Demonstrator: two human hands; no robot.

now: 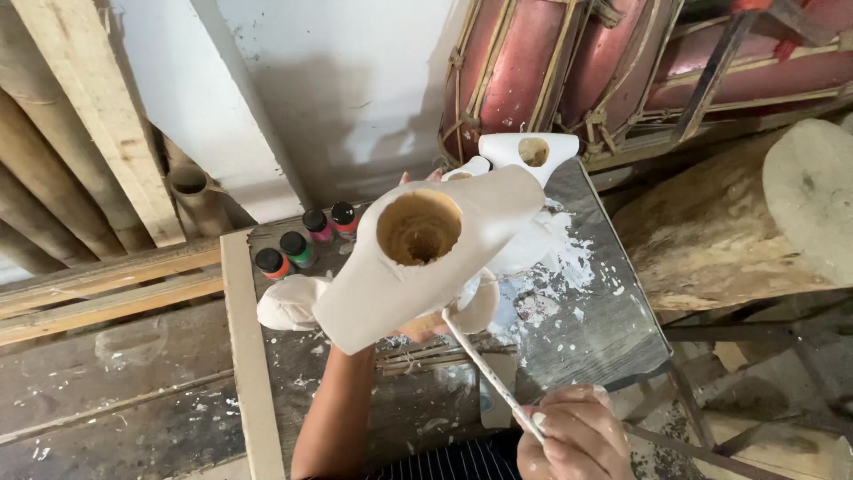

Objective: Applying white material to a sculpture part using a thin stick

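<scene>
White-coated wood fills the middle of the view: a carved figure (418, 267) with a round hollow on top, lifted off the bench (604, 329) and tilted toward the camera. The left hand (422, 324) is under it and mostly hidden, so I judge it is grasping the figure from below, probably to turn each face toward the brush. The right hand (573, 440), below and right of that grip, is clenched around a thin brush (489, 373); the tip meets the underside of the figure. Beyond the grip stands a second white piece (529, 151) with a similar hole. Left of the grip stand four small paint bottles (306, 238) with black caps and pink, red and green bodies; labels are too small to see. White paint is spilled on the bench right of the grip
</scene>
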